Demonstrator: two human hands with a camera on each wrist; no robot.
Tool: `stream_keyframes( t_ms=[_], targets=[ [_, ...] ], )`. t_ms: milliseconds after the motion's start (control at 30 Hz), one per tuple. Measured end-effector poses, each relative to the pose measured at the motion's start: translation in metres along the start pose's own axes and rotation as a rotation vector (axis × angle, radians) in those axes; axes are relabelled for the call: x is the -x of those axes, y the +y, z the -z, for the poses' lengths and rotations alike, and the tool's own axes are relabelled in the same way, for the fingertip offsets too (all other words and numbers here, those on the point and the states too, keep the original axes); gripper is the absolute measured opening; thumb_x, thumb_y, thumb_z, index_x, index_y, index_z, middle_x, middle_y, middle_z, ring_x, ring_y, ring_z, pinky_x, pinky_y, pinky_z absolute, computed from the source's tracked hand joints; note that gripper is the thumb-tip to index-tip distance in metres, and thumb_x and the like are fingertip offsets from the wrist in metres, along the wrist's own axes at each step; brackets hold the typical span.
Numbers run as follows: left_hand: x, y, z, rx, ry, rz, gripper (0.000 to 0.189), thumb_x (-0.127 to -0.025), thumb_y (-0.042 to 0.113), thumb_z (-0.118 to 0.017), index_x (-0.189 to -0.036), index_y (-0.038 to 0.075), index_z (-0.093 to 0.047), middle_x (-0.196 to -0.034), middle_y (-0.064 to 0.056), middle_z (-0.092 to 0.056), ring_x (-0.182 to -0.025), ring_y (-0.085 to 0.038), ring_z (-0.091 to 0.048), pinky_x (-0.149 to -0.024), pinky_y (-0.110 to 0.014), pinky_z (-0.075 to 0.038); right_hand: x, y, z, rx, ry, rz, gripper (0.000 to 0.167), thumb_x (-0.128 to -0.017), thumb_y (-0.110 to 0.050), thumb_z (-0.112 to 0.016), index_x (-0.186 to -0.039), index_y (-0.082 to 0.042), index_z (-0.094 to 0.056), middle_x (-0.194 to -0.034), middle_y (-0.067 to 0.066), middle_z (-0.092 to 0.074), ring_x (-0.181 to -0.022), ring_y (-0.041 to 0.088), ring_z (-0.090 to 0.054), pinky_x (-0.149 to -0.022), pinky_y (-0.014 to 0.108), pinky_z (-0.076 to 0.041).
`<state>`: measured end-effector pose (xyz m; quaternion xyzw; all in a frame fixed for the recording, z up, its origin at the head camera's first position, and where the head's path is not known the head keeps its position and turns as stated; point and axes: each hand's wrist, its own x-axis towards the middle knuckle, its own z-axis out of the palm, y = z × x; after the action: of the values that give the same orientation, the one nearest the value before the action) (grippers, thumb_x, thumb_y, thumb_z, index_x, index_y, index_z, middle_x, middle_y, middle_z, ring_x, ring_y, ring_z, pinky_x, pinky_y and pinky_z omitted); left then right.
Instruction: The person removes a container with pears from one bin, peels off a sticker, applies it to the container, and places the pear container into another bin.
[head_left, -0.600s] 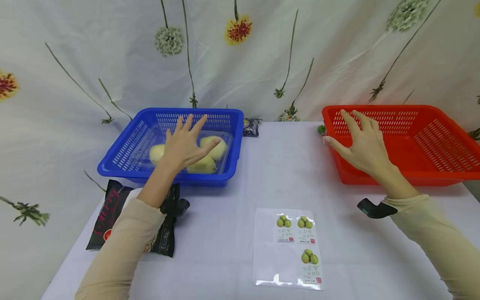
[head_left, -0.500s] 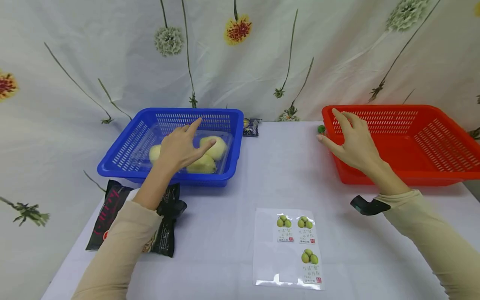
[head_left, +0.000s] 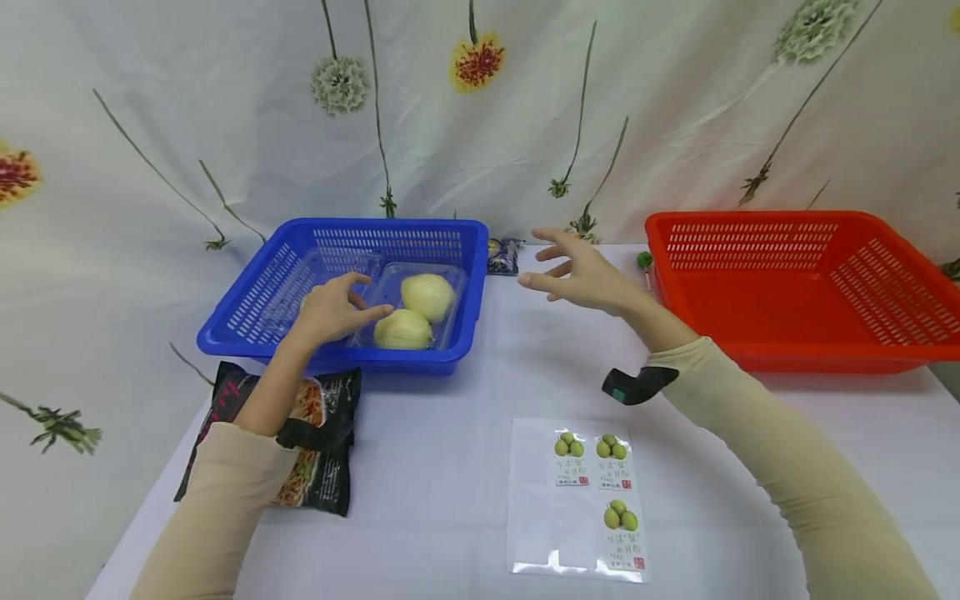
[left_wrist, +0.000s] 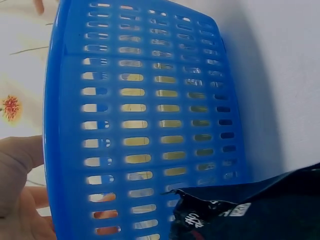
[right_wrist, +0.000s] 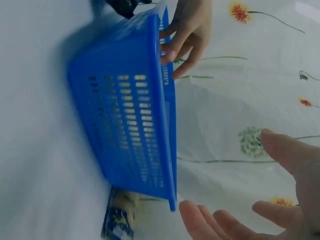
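My left hand (head_left: 330, 312) hovers over the front of the blue basket (head_left: 390, 359), its fingers loosely bent and holding nothing. Pale yellow round fruits (head_left: 427, 297) sit in clear plastic trays (head_left: 390, 283) inside that basket; the hand hides part of the left tray. With fingers spread and nothing held, my right hand (head_left: 588, 271) is in the air between the blue basket and the red basket (head_left: 787, 357). In the right wrist view, the right hand (right_wrist: 295, 200) is apart from the blue basket's rim, and the left hand (right_wrist: 192, 30) appears at its far end.
A black food bag (head_left: 337, 483) lies before the blue basket, partly under my left forearm. A clear sheet with pear stickers (head_left: 547, 533) lies at the table's front. A small dark packet (head_left: 503, 256) is behind; a green-topped item (head_left: 644, 261) stands beside the red basket.
My right hand has moved left, from over the red basket's left edge to the gap between baskets. My left hand has drawn back toward the blue basket's front, uncovering more fruit and tray.
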<state>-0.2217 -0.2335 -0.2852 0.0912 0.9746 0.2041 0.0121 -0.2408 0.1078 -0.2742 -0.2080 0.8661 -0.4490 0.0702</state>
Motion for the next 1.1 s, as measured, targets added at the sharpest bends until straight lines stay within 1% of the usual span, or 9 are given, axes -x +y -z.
stream_keyframes(
  t_ms=[133,267,500,667,767,867,933,1033,1100],
  targets=[
    [0.005,-0.001,0.000,0.030,-0.046,0.025,0.067,-0.087,0.034,-0.065,-0.134,-0.007,-0.042,-0.105,-0.031,-0.062,-0.088,-0.041,-0.062,-0.076,-0.051,-0.051,-0.021,-0.014,-0.020,-0.143,-0.072,0.002,0.074,-0.086,-0.025,-0.068,-0.147,-0.012,-0.028,-0.134,0.020,-0.046,-0.110,0.033,-0.058,-0.076,0.036,-0.056],
    [0.007,-0.003,-0.003,0.062,-0.062,0.041,0.070,-0.085,0.032,-0.068,-0.136,-0.008,-0.040,-0.111,-0.033,-0.059,-0.093,-0.043,-0.060,-0.078,-0.051,-0.050,-0.039,-0.023,-0.037,-0.227,-0.113,0.004,0.073,-0.086,-0.023,-0.069,-0.147,-0.011,-0.030,-0.131,0.020,-0.046,-0.106,0.030,-0.059,-0.075,0.032,-0.056],
    [0.010,-0.006,-0.008,0.085,-0.074,0.062,0.071,-0.085,0.029,-0.069,-0.136,-0.009,-0.039,-0.115,-0.035,-0.056,-0.101,-0.047,-0.057,-0.082,-0.054,-0.048,-0.060,-0.037,-0.058,-0.274,-0.177,-0.033,0.072,-0.087,-0.019,-0.068,-0.147,-0.009,-0.028,-0.128,0.020,-0.048,-0.107,0.033,-0.059,-0.076,0.033,-0.056],
    [0.009,-0.005,-0.010,0.068,-0.078,0.077,0.072,-0.084,0.031,-0.069,-0.134,-0.011,-0.039,-0.114,-0.036,-0.056,-0.101,-0.047,-0.056,-0.083,-0.054,-0.048,-0.068,-0.045,-0.071,-0.289,-0.255,-0.074,0.071,-0.088,-0.017,-0.066,-0.147,-0.008,-0.027,-0.131,0.023,-0.047,-0.110,0.037,-0.057,-0.083,0.038,-0.054],
    [0.007,-0.005,-0.012,0.053,-0.076,0.079,0.073,-0.084,0.033,-0.070,-0.134,-0.010,-0.039,-0.113,-0.036,-0.056,-0.099,-0.045,-0.057,-0.081,-0.053,-0.048,-0.072,-0.048,-0.079,-0.242,-0.302,-0.095,0.071,-0.089,-0.019,-0.065,-0.148,-0.008,-0.026,-0.139,0.022,-0.041,-0.115,0.035,-0.054,-0.086,0.039,-0.052],
    [0.007,-0.004,-0.012,0.041,-0.064,0.080,0.074,-0.083,0.035,-0.071,-0.133,-0.010,-0.039,-0.103,-0.031,-0.058,-0.085,-0.038,-0.058,-0.071,-0.046,-0.049,-0.075,-0.054,-0.086,-0.120,-0.311,-0.110,0.074,-0.089,-0.024,-0.065,-0.148,-0.008,-0.025,-0.148,0.017,-0.031,-0.118,0.031,-0.052,-0.085,0.035,-0.053],
    [0.007,-0.004,-0.012,0.034,-0.057,0.084,0.076,-0.082,0.035,-0.071,-0.133,-0.010,-0.040,-0.093,-0.025,-0.058,-0.075,-0.031,-0.055,-0.063,-0.039,-0.047,-0.077,-0.058,-0.090,-0.023,-0.308,-0.121,0.077,-0.088,-0.028,-0.066,-0.149,-0.007,-0.023,-0.152,0.013,-0.025,-0.121,0.028,-0.050,-0.082,0.032,-0.053],
    [0.007,-0.003,-0.011,0.027,-0.051,0.099,0.078,-0.080,0.037,-0.073,-0.133,-0.010,-0.041,-0.083,-0.017,-0.056,-0.068,-0.024,-0.050,-0.057,-0.032,-0.042,-0.079,-0.065,-0.096,0.121,-0.292,-0.148,0.082,-0.087,-0.034,-0.066,-0.149,-0.004,-0.021,-0.153,0.012,-0.024,-0.113,0.026,-0.055,-0.074,0.029,-0.055],
    [0.006,-0.004,-0.011,0.022,-0.055,0.111,0.078,-0.080,0.039,-0.073,-0.133,-0.010,-0.042,-0.081,-0.016,-0.056,-0.069,-0.024,-0.050,-0.058,-0.032,-0.043,-0.081,-0.069,-0.100,0.190,-0.279,-0.167,0.082,-0.087,-0.036,-0.066,-0.148,-0.003,-0.022,-0.150,0.014,-0.031,-0.104,0.026,-0.059,-0.067,0.027,-0.055]
  ],
)
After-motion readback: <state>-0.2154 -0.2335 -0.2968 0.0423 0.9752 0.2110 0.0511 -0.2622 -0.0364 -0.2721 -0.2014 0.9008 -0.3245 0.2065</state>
